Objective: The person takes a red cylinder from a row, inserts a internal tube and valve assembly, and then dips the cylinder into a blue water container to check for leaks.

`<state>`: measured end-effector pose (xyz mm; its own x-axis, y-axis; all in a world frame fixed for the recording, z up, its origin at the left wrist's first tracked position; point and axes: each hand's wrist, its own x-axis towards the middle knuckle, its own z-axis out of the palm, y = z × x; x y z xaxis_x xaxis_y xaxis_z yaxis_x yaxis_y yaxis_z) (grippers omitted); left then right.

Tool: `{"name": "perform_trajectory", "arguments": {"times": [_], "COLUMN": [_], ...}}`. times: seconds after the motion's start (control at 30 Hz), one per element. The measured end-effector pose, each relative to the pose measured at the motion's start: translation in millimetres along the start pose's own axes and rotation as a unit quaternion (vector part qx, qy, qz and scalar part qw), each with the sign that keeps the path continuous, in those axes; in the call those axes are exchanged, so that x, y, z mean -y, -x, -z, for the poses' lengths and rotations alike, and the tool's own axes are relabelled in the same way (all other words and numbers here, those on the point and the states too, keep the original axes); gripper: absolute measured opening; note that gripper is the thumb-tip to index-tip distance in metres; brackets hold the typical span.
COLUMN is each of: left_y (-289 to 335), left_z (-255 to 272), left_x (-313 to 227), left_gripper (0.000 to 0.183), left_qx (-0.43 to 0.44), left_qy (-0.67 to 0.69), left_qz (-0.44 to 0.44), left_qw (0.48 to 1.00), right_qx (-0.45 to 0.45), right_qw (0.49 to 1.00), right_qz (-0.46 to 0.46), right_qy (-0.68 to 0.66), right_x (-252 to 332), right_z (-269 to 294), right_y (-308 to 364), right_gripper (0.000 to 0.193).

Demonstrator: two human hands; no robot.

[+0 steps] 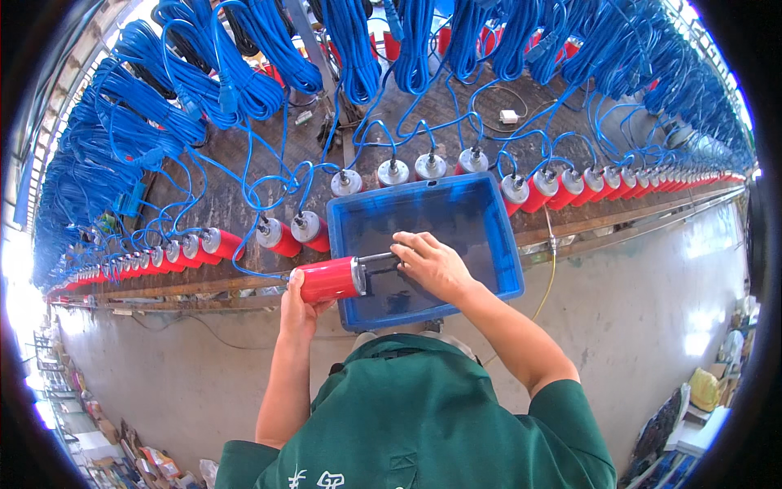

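Note:
My left hand [298, 308] is closed round the lower left end of a red cylinder [326, 279], which looks like a motor body with a silver end cap. It lies nearly level, over the left rim of a blue plastic tub [511, 273]. From its capped end a thin grey metal shaft [377, 257] sticks out to the right. The fingers of my right hand [436, 265] are closed about the tip of this shaft, above the tub. Inside the tub it is dark; what lies there is hard to make out.
Red cylinders with silver caps [309, 228] line the bench edge on both sides, each with a blue cable. Coiled blue cables [354, 57] are heaped behind them on the dark bench [220, 175]. A yellow hose [547, 287] hangs to the right of the tub.

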<state>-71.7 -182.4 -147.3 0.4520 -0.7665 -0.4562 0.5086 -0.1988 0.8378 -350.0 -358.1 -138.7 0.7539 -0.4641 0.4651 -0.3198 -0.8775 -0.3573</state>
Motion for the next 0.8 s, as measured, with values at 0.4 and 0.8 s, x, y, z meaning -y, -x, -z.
{"name": "perform_trajectory", "arguments": {"times": [0.4, 0.8], "left_y": [-3, 1], "left_z": [-1, -2], "left_x": [4, 10], "left_gripper": [0.057, 0.062], "left_qx": [-0.005, -0.02], "left_qy": [0.021, 0.021], "left_qz": [-0.007, -0.02], "left_qw": [1.0, 0.999], "right_qx": [0.05, -0.104], "right_qw": [0.981, 0.79], "right_qz": [-0.077, -0.583], "right_qy": [-0.169, 0.158], "right_x": [-11, -219], "right_z": [7, 71], "right_y": [2, 191], "right_gripper": [0.043, 0.027]}}
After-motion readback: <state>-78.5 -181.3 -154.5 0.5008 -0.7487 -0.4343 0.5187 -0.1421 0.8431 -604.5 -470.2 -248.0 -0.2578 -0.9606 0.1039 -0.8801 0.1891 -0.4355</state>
